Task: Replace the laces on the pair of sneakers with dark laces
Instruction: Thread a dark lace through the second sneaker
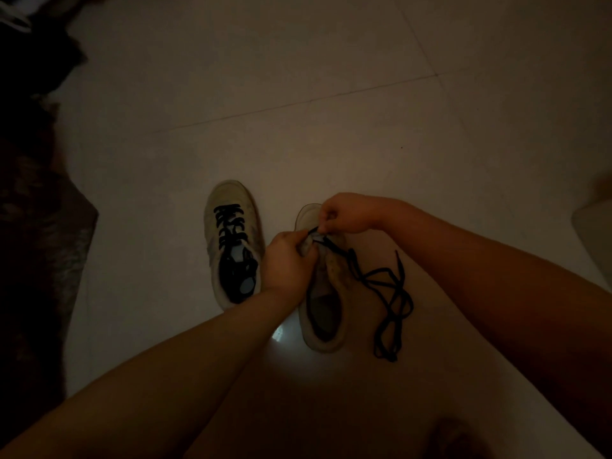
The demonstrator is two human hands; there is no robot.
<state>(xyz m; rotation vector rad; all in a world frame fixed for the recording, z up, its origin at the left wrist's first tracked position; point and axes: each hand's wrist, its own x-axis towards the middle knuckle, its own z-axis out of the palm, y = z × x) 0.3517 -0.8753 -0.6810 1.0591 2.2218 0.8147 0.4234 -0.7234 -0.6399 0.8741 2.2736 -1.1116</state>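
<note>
Dim light throughout; fine detail is limited.

Landmark: the right-hand sneaker (323, 279), pale, standing on the tiled floor (298, 77) with its toe pointing away from the person and its opening toward them. A dark lace (387, 286) enters this sneaker at the eyelets nearest the toe; only that first part appears threaded, and the exact eyelets cannot be made out. The rest of the lace trails off the sneaker's right side and lies loose on the floor in several tangled loops, reaching back past the level of the heel.

Left hand (288, 260): over the sneaker's left front, fingers curled and gripping what looks like the tongue or upper edge near the toe-end eyelets; which part exactly cannot be told.

Right hand (344, 213): above the sneaker's toe, fingers bunched, thumb and fingertips pinching the lace where it meets the eyelets. Both forearms reach in from the near edge of the view.

Second sneaker (233, 243): just left of the landmark sneaker, roughly parallel, toe also pointing away. Apart from it, not touching. Dark lacing (230, 226) crosses its eyelet rows in several bars, and a pale tongue label shows in its opening.

Far left of the landmark: a dark, mottled mass (36, 226) along the floor's edge, unidentifiable. Far right: a pale object (594, 223), cut off by the frame.
</note>
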